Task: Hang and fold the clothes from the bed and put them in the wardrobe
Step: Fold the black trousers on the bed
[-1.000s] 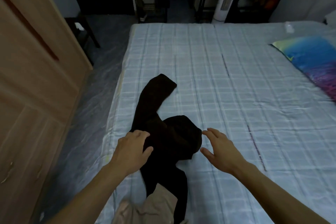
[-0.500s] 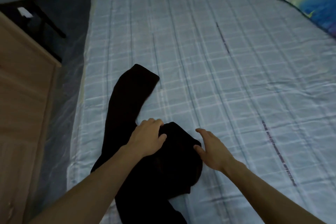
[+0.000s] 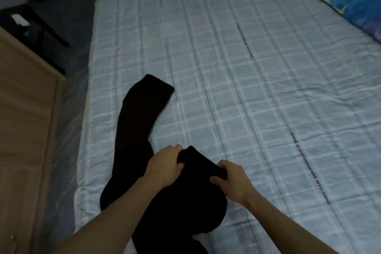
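Both hands — left hand [image 3: 165, 166], right hand [image 3: 232, 179] — now pinch the black garment's [image 3: 140, 113] bunched edge, no longer hovering open.

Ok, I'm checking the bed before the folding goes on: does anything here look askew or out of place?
Only the black long-sleeved garment: it lies crumpled at the left edge of the checked pale-blue bed sheet, one sleeve stretched up the bed, the other bunched where the left hand and right hand grip it. Nothing looks spilled or damaged.
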`<state>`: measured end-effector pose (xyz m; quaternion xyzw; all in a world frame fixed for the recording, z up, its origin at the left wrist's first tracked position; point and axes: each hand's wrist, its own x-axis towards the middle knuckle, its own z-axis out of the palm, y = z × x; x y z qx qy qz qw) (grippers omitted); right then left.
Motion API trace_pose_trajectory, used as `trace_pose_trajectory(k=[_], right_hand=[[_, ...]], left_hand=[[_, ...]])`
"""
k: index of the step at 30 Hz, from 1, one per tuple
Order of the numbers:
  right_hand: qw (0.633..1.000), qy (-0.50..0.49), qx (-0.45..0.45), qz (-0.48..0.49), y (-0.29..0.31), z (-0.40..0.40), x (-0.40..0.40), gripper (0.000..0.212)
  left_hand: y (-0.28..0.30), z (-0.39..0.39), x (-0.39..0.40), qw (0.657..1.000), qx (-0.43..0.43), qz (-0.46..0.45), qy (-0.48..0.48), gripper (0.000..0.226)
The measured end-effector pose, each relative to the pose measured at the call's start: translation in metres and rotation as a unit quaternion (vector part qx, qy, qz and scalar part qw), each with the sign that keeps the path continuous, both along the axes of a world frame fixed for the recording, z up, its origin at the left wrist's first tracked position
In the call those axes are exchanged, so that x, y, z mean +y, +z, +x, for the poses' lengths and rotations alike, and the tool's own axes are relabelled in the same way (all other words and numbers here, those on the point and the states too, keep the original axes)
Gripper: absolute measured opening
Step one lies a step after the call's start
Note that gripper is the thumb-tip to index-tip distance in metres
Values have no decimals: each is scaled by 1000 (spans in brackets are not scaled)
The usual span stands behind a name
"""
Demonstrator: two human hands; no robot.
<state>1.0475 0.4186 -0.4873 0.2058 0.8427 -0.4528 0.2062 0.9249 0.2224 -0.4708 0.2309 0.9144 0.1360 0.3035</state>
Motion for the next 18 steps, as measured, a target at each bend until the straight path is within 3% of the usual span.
trace_pose_trajectory(k=[7,12,18], right_hand=[[982,-37,184,16,115,18,-8,21],[939,-86,328,57,230,32,2,14],[887,-116,429,125,349,90,7,11]], left_hand=[[110,27,-13,982,103,153,36,9],[221,45,-3,953,167,245,58,10],[343,105,7,911,193,352,92,10]])
